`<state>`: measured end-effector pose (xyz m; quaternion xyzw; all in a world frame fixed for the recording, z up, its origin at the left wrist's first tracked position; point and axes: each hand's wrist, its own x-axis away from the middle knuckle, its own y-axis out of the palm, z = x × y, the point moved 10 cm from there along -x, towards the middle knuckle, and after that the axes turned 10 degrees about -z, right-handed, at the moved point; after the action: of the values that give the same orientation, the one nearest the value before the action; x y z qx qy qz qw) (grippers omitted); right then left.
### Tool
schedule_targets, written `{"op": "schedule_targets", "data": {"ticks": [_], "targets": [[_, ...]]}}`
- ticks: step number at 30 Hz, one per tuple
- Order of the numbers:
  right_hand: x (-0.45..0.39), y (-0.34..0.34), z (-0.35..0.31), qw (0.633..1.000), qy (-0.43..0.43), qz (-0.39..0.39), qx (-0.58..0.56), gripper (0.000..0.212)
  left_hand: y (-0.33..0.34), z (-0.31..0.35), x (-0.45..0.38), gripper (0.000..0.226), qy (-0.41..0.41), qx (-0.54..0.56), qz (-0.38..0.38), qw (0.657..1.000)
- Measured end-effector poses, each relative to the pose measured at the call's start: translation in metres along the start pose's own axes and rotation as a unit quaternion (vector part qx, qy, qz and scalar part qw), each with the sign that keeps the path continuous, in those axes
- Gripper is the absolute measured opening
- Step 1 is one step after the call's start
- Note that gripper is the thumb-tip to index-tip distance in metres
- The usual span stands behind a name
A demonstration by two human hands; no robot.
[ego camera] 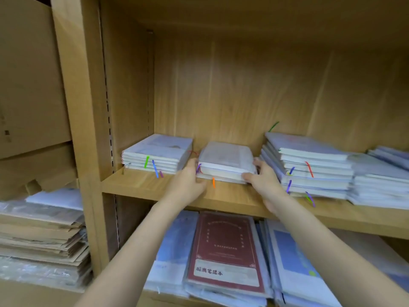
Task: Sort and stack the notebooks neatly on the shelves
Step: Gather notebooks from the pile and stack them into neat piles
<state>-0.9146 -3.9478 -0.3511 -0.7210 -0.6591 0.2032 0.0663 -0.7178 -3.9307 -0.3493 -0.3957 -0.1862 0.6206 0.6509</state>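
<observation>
Small notebook stack (225, 161) sits mid upper shelf (141, 185), between left pile (157, 154) and taller right pile (309, 165). We've got it clamped from both sides: left hand (188, 178) flat against left edge, fingers fairly straight; right hand (263, 178) curled round right front corner, thumb on front edge. Plastic wrap looks slick, so we reckon books will slide on each other; guessing light-ish, a bit floppy. Best squeeze sides low, support underneath. Red notebook (225, 247) lies on shelf below.
</observation>
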Motion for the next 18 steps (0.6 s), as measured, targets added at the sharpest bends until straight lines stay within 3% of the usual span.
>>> {"op": "schedule_targets", "data": {"ticks": [3, 8, 11, 15, 18], "targets": [[0.001, -0.004, 0.007, 1.000, -0.002, 0.016, 0.020, 0.058, 0.001, 0.002, -0.010, 0.047, 0.001, 0.065, -0.012, 0.998], [0.000, -0.004, 0.011, 1.000, -0.005, 0.000, -0.013, 0.057, 0.000, 0.002, -0.008, 0.050, 0.005, 0.075, -0.001, 0.997], [0.004, -0.001, 0.003, 0.999, -0.019, -0.011, 0.049, 0.058, -0.001, 0.008, -0.006, 0.048, 0.011, 0.076, 0.019, 0.997], [0.030, -0.016, -0.037, 0.982, -0.147, 0.014, 0.118, 0.054, -0.018, 0.023, 0.002, 0.053, 0.029, 0.066, 0.117, 0.990], [0.054, -0.064, -0.069, 0.968, -0.207, 0.065, 0.122, 0.049, -0.014, 0.045, -0.002, 0.052, 0.060, 0.061, 0.118, 0.989]]}}
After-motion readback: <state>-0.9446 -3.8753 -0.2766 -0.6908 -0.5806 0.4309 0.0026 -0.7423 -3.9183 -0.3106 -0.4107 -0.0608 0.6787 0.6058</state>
